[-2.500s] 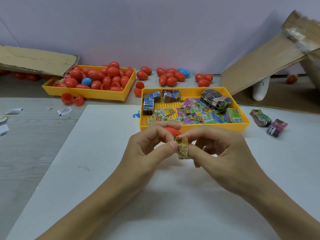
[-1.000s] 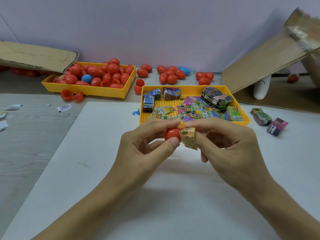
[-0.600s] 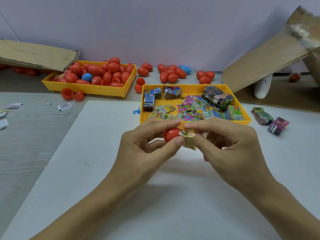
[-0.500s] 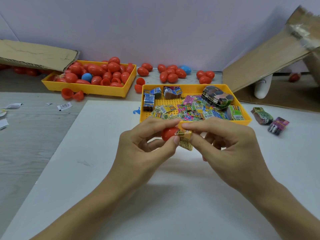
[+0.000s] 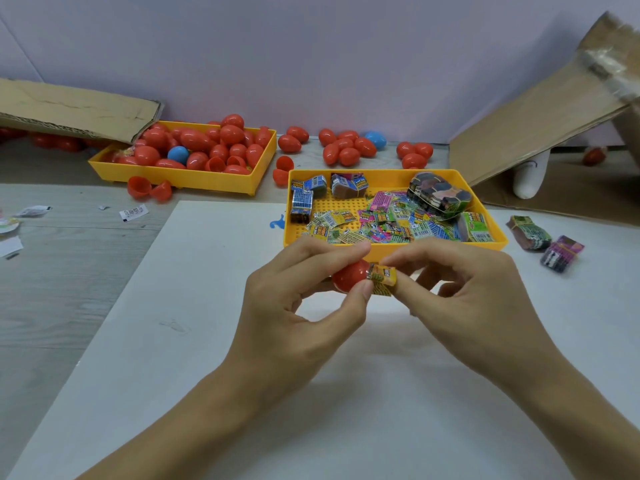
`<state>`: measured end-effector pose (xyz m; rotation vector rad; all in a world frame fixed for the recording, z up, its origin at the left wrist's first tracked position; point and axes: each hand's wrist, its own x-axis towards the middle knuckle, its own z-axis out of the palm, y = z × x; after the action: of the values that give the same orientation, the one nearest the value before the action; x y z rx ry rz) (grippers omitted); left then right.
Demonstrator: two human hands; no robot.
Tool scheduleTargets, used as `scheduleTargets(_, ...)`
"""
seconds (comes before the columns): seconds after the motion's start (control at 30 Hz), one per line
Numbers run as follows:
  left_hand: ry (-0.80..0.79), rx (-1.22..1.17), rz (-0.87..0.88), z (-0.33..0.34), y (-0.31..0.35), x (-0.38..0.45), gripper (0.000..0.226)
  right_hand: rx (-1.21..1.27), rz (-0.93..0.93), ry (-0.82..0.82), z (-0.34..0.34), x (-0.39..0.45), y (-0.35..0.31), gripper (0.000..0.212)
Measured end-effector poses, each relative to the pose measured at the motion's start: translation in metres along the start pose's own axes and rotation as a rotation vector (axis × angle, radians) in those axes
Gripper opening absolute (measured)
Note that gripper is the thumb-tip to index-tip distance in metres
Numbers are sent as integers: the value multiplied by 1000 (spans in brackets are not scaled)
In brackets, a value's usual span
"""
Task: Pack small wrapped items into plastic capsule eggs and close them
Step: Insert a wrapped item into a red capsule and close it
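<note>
Caught mid-pack above the tabletop (image 5: 346,427): left hand (image 5: 294,317) gripping red egg half (image 5: 349,277), right hand (image 5: 464,292) pinching wrapped item (image 5: 382,277) at its mouth, not yet inside; closing still ahead.

We see a plain pale lilac wall (image 5: 311,57) filling the frame from ten to two o'clock, evenly lit, without hard shadows. Below it runs a grey wood-grain tabletop (image 5: 52,289), bare from eight to ten o'clock. A large white paper sheet (image 5: 346,410) covers it from the centre down to six o'clock. A flattened brown cardboard flap (image 5: 69,112) lies at ten o'clock, and a tilted brown cardboard panel (image 5: 540,109) leans at two o'clock.
</note>
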<state>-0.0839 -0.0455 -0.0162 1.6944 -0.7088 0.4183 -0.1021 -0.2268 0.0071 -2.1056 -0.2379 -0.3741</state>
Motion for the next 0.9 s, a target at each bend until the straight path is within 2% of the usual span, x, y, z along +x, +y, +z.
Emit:
scheduleTargets(0.07, -3, 46, 38, -1, 0, 0, 34, 38, 32, -16, -2, 1, -2, 4)
scheduleTargets(0.23, 33, 31, 42, -3, 2, 0, 31, 156, 80, -66, -3, 2, -5, 11)
scheduleTargets(0.33, 39, 16, 39, -2, 3, 0, 25, 285, 173, -187, -7, 3, -5, 18)
scheduleTargets(0.4, 45, -2, 25, -2, 4, -1, 24, 382, 230, -273, -9, 6, -5, 8)
scheduleTargets(0.5, 49, -8, 12, -3, 6, 1, 24, 578, 339, -296, -11, 8, -4, 29)
scheduleTargets(0.6, 34, 39, 3, -4, 6, 2, 26, 713, 420, -325, -10, 11, -6, 35)
scheduleTargets(0.73, -9, 113, -7, -3, 5, 1, 34, 721, 473, -339, -6, 9, -9, 39)
scheduleTargets(0.9, -45, 90, -31, 1, 5, -1, 40, 687, 485, -302, -4, 6, -8, 26)
